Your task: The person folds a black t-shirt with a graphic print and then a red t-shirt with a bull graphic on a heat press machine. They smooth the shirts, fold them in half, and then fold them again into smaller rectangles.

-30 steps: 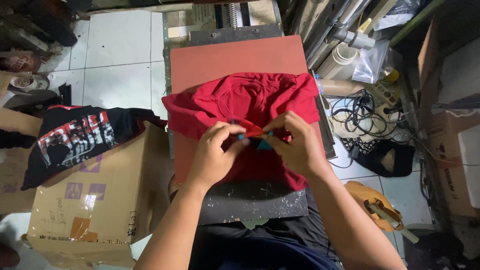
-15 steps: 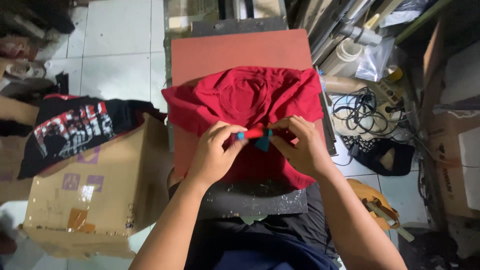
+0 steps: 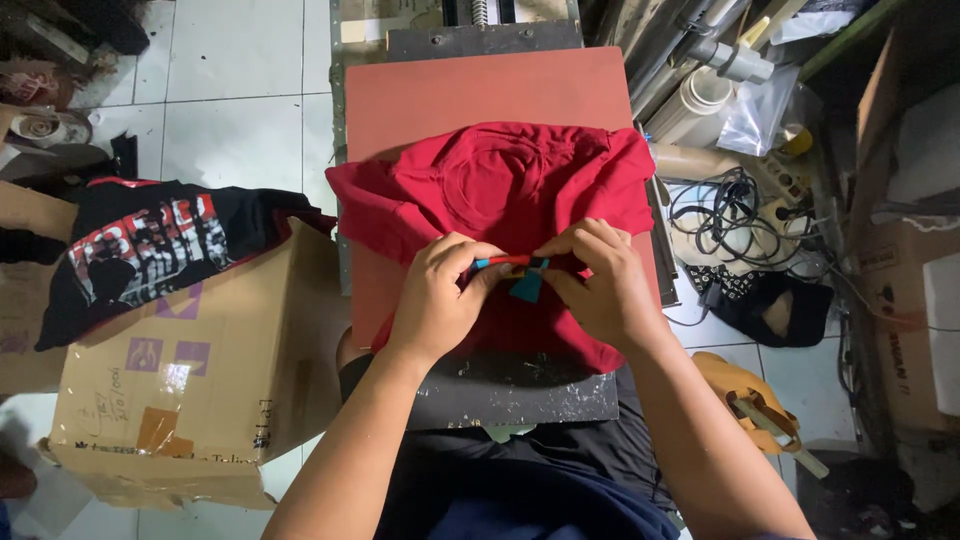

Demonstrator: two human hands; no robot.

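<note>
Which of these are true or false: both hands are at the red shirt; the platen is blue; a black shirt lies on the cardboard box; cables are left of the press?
1. Both hands, left hand and right hand, are at the red shirt: true.
2. The platen is blue: false, it is reddish-orange.
3. A black shirt lies on the box: true.
4. Cables lie left of the press: false, they lie right.

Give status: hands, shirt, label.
Left hand and right hand pinch small teal-red label between them. Red shirt lies crumpled on orange press pad. Nothing blocking.
</note>
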